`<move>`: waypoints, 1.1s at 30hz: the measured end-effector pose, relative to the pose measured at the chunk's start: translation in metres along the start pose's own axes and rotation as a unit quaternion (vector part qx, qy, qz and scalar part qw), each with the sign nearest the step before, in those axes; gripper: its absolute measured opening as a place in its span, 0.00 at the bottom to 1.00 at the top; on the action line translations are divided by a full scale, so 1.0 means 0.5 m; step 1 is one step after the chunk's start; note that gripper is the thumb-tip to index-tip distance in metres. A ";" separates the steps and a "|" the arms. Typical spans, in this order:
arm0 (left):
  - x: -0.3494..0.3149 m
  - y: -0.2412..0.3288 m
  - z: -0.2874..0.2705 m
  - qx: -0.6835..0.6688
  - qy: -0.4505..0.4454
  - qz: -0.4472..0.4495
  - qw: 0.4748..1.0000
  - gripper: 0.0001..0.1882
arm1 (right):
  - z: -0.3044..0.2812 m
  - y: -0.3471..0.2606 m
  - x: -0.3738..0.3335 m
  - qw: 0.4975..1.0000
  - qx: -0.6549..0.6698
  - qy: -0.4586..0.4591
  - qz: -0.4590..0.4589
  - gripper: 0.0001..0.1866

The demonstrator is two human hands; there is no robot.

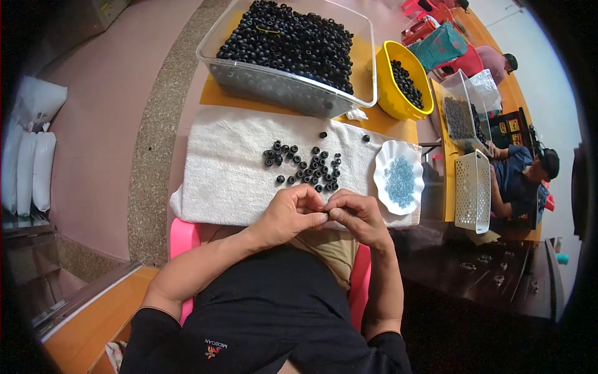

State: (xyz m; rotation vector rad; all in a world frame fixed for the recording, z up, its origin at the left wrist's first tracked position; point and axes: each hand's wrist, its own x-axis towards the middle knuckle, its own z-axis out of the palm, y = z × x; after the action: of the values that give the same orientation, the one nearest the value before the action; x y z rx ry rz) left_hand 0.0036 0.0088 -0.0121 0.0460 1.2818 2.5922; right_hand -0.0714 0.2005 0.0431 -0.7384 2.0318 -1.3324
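My left hand and my right hand meet at the near edge of a white towel. Both are closed in a pinch, fingertips together, on a small dark round piece, mostly hidden by the fingers. It looks like one of the small black hollow caps scattered on the towel just beyond my hands. To the right of them, a white scalloped dish holds many tiny clear-blue beads. Two single black caps lie farther back on the towel.
A large clear plastic bin full of black caps stands behind the towel, beside a yellow tub holding more. At the right, a person sits by another clear bin and a white perforated basket. White sacks stand far left.
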 end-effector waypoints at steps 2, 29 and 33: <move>-0.001 0.001 -0.001 0.029 0.004 0.000 1.000 0.08 | 0.005 -0.006 0.002 1.000 -0.009 0.007 0.000 0.07; -0.002 0.028 0.015 -0.035 0.075 -0.061 0.995 0.06 | 0.085 0.027 -0.017 0.934 -0.176 0.234 -0.206 0.20; -0.004 0.036 0.016 -0.060 0.084 -0.074 0.992 0.08 | 0.078 0.005 -0.012 0.915 -0.209 0.267 -0.218 0.19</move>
State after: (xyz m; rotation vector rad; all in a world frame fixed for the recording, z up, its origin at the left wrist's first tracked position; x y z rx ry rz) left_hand 0.0029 0.0042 0.0074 -0.2857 1.1303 2.5832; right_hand -0.0390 0.1824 0.0291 -1.1722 2.7629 -1.4681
